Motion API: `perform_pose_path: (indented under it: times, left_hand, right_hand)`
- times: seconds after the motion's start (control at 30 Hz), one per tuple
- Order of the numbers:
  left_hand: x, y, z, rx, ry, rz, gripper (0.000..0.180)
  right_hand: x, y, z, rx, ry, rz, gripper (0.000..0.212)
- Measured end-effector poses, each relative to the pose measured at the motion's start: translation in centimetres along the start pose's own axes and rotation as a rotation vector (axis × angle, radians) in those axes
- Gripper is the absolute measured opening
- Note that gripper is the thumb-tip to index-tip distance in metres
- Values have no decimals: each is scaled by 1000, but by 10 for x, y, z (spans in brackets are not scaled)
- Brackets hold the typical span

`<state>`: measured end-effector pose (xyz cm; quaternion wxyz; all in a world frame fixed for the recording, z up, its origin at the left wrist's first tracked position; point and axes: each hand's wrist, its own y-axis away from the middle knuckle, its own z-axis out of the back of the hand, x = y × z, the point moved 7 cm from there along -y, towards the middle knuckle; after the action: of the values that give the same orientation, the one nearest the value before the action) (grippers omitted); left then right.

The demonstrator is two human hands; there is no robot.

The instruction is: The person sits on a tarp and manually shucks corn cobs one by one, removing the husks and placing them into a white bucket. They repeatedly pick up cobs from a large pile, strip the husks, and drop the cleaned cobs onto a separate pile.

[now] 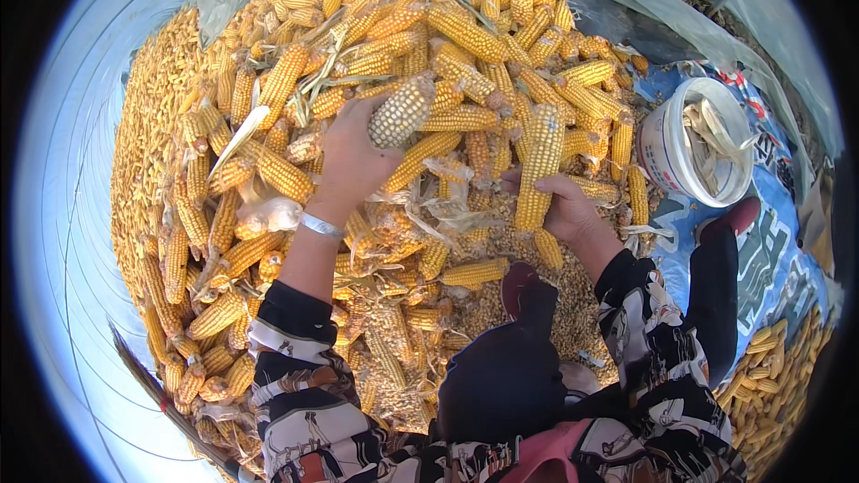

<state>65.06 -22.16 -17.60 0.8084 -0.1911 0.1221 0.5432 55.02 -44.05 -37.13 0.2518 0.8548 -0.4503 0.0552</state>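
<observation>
A broad heap of corn cobs (385, 40) covers most of the ground, running from the far side down the left, banked against pale translucent sheeting (67, 206). To the right lies a blue sheet (777, 246), creased, with large white characters and a little red printed on it. A bed of loose kernels (573, 309) spreads in front of the person, between the heap and one dark red shoe (520, 289). A second, smaller pile of cobs (761, 394) sits at lower right.

The white bucket (659, 156) stands on the blue sheet at the heap's right edge, its open mouth showing dry, pale husks (707, 139) inside; small dark print marks its outer wall.

Both forearms, in patterned sleeves with black cuffs, reach forward from the lower edge. The left hand (352, 156) is extended over the middle of the heap, fingers wrapped around a pale, greyish cob (402, 113) that tilts up to the right. The right hand (573, 207), turned inward and lower, has a long yellow cob (540, 165) pinched between thumb and fingers, nearly upright in the view. A thin, light-coloured bracelet (322, 225) rings the left wrist.
</observation>
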Motion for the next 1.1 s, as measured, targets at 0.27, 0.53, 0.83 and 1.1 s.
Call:
perform_pose_path:
  times: [0.27,0.53,0.83,1.1]
  left_hand:
    - [75,-43,-62,464,192,558,71]
    - [19,56,-151,402,1164,758,67]
    - [-104,161,-202,707,1335,981,54]
    - [-410,137,-208,1544,920,370,48]
  right_hand:
    - [-32,-63,-55,-11,-192,-37,43]
    - [-32,-28,-14,-30,-328,26,56]
    - [-74,133,35,-168,-376,9,59]
    - [-22,351,54,-424,-614,415,67]
